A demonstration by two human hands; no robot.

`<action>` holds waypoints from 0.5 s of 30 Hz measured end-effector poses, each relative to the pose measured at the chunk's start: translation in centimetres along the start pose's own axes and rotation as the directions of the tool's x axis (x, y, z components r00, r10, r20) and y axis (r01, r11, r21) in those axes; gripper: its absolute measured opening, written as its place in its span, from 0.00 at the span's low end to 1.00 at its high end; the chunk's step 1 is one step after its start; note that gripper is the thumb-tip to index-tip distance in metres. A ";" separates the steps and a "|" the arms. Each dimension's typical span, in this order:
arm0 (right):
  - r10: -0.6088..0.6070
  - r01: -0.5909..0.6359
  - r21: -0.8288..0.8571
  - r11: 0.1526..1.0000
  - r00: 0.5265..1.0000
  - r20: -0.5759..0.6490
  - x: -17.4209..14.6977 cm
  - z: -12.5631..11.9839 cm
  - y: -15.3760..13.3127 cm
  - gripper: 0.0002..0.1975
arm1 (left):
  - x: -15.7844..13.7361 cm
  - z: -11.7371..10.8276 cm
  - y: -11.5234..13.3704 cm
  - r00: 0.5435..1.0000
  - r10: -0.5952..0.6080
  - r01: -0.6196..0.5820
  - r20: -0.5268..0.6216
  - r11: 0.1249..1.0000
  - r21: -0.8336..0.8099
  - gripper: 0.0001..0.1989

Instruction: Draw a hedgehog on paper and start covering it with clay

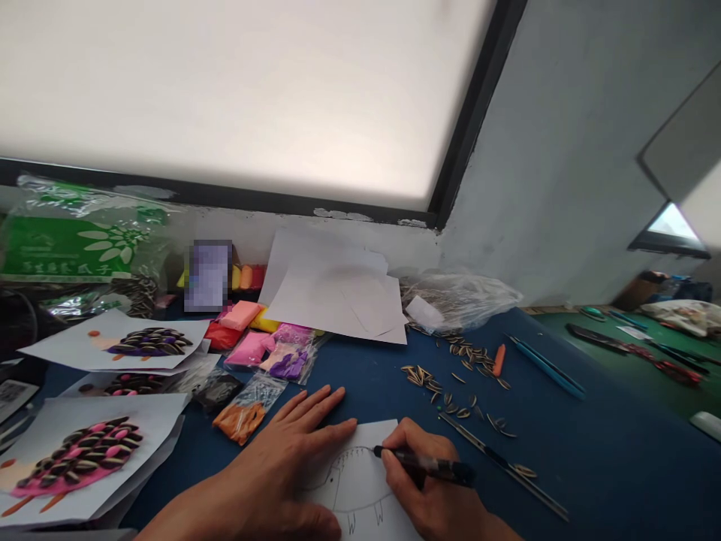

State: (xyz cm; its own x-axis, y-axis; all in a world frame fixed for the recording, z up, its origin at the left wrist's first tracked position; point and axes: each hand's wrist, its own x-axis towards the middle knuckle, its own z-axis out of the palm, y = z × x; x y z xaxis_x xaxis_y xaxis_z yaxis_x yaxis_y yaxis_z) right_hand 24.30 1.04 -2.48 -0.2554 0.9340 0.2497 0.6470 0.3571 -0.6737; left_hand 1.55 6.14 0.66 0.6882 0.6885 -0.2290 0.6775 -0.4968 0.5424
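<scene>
My right hand (431,481) grips a black pen (444,467), its tip on a white sheet of paper (366,492). A line drawing of an animal with a pointed snout, an eye, short legs and small marks along its back shows on the sheet. My left hand (304,451) lies spread, partly on the sheet's left side and partly on the blue mat (360,376). Metal tweezers (507,466) lie to the right of my right hand, near scattered sunflower seeds (465,364).
Packets of coloured clay (253,346) lie ahead of my left hand. Hedgehog pictures made with seeds (90,458) are on the left. White paper sheets (332,289) and a clear plastic bag (467,297) sit by the wall. Blue tweezers (546,366) lie at the right, near an orange stick (499,360).
</scene>
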 end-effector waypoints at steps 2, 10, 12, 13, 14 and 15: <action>-0.012 0.012 -0.013 1.000 1.000 -0.014 0.0 0.0 0.0 0.10 | 0.0 -0.1 0.1 1.000 0.002 -0.002 -0.001 1.000 -0.012 0.44; -0.043 0.043 -0.030 0.999 0.999 -0.012 0.0 -0.1 -0.1 0.09 | 0.0 0.1 -0.3 1.000 0.025 -0.024 -0.007 1.000 0.008 0.45; -0.030 0.030 -0.028 0.999 0.999 -0.011 0.0 -0.1 -0.2 0.09 | 0.0 0.2 -0.3 0.999 0.028 -0.028 -0.023 1.000 0.005 0.45; -0.020 0.020 -0.021 1.000 1.000 -0.004 0.0 -0.1 -0.2 0.09 | 0.0 0.2 -0.2 1.000 0.024 -0.023 -0.021 1.000 0.007 0.45; -0.012 0.012 -0.011 1.000 1.000 0.005 0.0 -0.1 -0.2 0.09 | 0.0 0.1 -0.2 1.000 0.015 -0.015 -0.014 1.000 0.013 0.45; -0.007 0.007 0.003 1.000 1.000 0.012 0.0 -0.1 -0.2 0.10 | 0.0 0.0 -0.1 1.000 0.005 -0.005 -0.001 1.000 0.020 0.45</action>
State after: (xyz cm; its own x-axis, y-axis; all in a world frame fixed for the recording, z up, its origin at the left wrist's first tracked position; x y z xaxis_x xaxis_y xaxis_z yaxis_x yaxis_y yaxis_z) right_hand 24.29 0.95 -2.28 -0.2686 0.9313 0.2460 0.6428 0.3635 -0.6743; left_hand 1.51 6.17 0.58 0.6914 0.6864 -0.2253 0.6790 -0.5109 0.5271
